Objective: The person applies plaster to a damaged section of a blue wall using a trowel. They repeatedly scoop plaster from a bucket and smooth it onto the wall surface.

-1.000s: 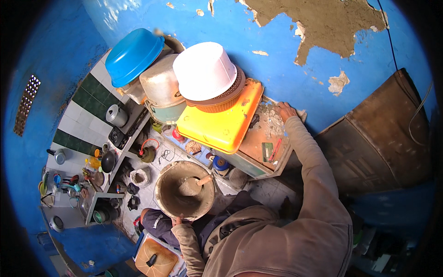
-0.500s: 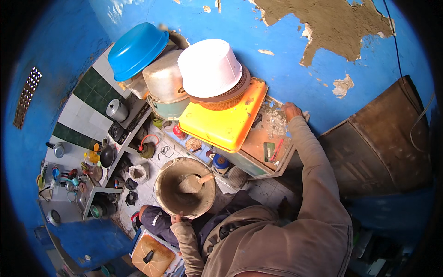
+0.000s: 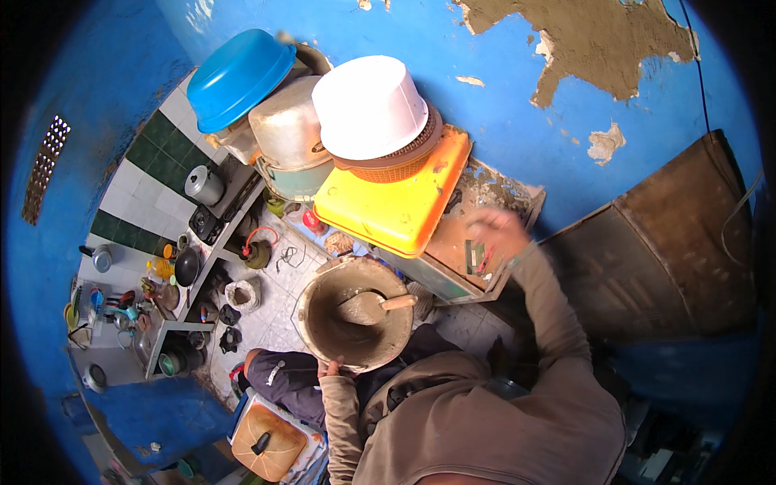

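My left hand grips the near rim of a mortar-stained bucket, its fingers partly hidden behind the rim. Inside the bucket lies a trowel, its wooden handle pointing right over the rim. My right hand is smeared by motion above the top of a cabinet, so its fingers are unclear. Close to that hand are a small dark green card and a thin red object. Rubble and flakes lie on the cabinet's far part.
A yellow tray on the cabinet bears a brown basket and a white tub. Farther left are large pots under a blue basin. A brown panel leans at right. Beside my legs stands a lidded box.
My right hand has come back from the cabinet's far corner by the wall toward me. The bucket, with my left hand on its rim, has shifted right, the trowel still in it.
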A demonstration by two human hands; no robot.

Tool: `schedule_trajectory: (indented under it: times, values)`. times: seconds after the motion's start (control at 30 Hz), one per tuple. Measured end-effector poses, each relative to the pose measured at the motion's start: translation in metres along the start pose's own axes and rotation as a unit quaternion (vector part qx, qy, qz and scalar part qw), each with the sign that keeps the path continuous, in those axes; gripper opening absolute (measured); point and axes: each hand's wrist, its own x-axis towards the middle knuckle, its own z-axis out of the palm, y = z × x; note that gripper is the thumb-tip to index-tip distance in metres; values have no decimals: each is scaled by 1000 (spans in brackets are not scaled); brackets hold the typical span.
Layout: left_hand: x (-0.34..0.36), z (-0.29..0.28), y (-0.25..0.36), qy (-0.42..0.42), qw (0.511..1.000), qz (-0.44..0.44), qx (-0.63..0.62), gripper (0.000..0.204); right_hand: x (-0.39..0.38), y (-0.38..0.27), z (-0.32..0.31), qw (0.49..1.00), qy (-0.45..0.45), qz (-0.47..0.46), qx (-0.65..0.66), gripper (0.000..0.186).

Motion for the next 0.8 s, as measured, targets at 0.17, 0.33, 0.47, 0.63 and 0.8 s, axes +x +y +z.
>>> schedule_trajectory:
  times: [0.17,0.33,0.47,0.63,0.8]
  values:
    - [-8,11,-1,-23,999,-33,24,32,-30,10,134,952,-243,-105,-154,19]
    - [-9,-2,-5,-26,998,-31,42,33,-20,45,110,986,-152,-25,-60,15]
    - [-7,-12,-5,-6,999,-23,43,39,52,66,-41,940,312,87,-111,12]
    - [3,-21,-5,-37,999,-19,-10,42,94,112,-126,695,387,71,-603,18]
    - [1,-27,-9,-17,999,-6,-32,42,105,94,-104,698,350,173,-601,24]
